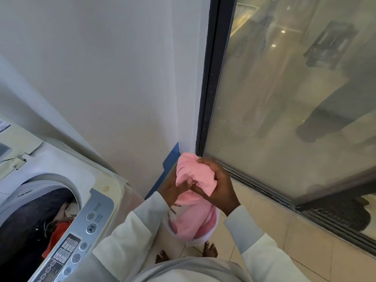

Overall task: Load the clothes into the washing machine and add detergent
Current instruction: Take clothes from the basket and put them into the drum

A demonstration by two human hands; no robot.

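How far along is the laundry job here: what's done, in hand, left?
Done: clothes, including an orange garment, lie in the open washing machine. In hand: the left hand and right hand hold a pink garment above the white bucket. Left: loading this garment, then detergent, which isn't in view.

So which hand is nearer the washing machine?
Left. The left hand sits just right of the washing machine; the right hand is farther right, gripping the pink garment.
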